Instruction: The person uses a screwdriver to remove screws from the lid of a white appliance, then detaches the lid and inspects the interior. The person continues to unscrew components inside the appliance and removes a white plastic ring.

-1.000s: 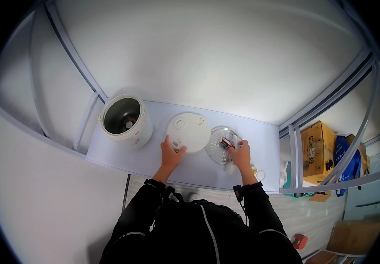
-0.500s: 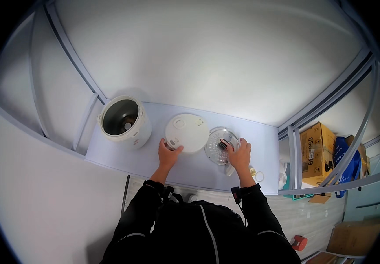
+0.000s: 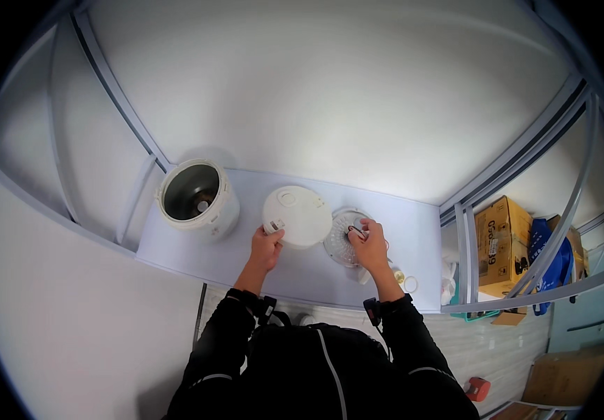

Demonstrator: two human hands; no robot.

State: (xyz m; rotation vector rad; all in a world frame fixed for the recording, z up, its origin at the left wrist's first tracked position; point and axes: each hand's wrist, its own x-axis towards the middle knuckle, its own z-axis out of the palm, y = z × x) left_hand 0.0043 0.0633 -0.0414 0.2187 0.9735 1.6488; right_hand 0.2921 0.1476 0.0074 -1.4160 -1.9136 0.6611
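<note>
My left hand (image 3: 267, 250) is closed on the near left edge of a white, round-cornered appliance lid (image 3: 302, 213), thumb on top by a small printed label. To the right of the lid lies a round, shiny disc (image 3: 339, 241) with radial ridges. My right hand (image 3: 372, 246) is over the disc, its thumb and forefinger pinched on a small dark piece (image 3: 356, 230), too small to name. At the left of the table stands a white rice cooker body (image 3: 221, 213), open at the top, with a dark grey inside.
A white ring (image 3: 410, 284) and a small yellowish part (image 3: 399, 276) lie near the right front of the white table (image 3: 183, 255). A white wall rises behind it. Beyond the frame posts at the right are a cardboard box (image 3: 499, 245) and a blue bag (image 3: 552, 255).
My right hand has shifted left and back over the disc, closing its fingers on the dark piece. My left hand has moved slightly onto the lid's edge.
</note>
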